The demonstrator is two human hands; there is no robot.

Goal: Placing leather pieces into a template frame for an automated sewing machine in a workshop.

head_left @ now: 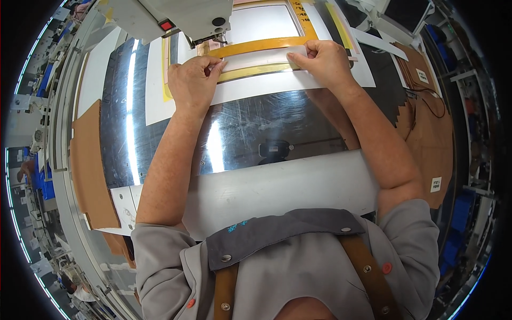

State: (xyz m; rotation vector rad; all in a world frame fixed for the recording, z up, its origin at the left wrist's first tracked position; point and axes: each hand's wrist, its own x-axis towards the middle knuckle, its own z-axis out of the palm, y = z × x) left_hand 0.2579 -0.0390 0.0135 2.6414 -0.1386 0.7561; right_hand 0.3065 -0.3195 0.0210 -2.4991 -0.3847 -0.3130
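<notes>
A white sheet template [157, 112] with an orange frame [258, 45] and yellow strips [250, 73] lies on the machine bed. My left hand [192, 82] pinches the left end of a pale narrow strip [258, 60] below the frame's near bar, thumb and index together. My right hand [326, 64] is closed at the strip's right end, thumb pressed on it and fingers curled at the orange bar. Above my left hand, the sewing machine head [176, 16] stands with its presser foot beside the frame.
A scratched metal plate [266, 122] spans the bed before me. Brown panels lie at left [88, 165] and right [429, 138]. A screen [400, 13] stands at the back right. Machines, blue bins [461, 213] and other people [74, 285] are at the edges.
</notes>
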